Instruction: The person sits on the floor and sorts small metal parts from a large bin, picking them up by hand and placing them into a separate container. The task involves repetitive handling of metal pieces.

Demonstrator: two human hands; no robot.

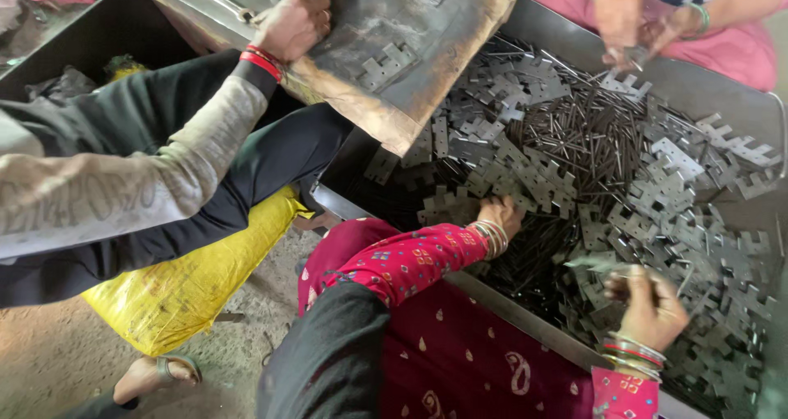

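Right hand (652, 308) of ours is curled around a thin metal pin (603, 265) with a hinge plate (593, 263) on it, held just above the heap. That pin's long axis runs roughly left-right across the view, its free end pointing left toward our other hand, though it's blurry enough that we can't swear to the exact tilt. Our left hand (501, 215) is fingers-down in the pile, closed loosely over parts near the tray's near wall; we can't tell exactly what it has hold of.

Big metal tray (525, 308) holds everything: grey notched hinge plates (673, 173) lying flat at all angles, and a dark band of loose pins (574, 132) through the middle, most of them pointing away from us toward the far wall.

A co-worker's hand (295, 21) on the left presses on a worn board (386, 99) tilted over the tray's corner, with a few plates sitting on it. Another person's hands (636, 21) work at the far edge. Down by the floor there's a yellow sack (189, 288) and a sandalled foot (156, 375).
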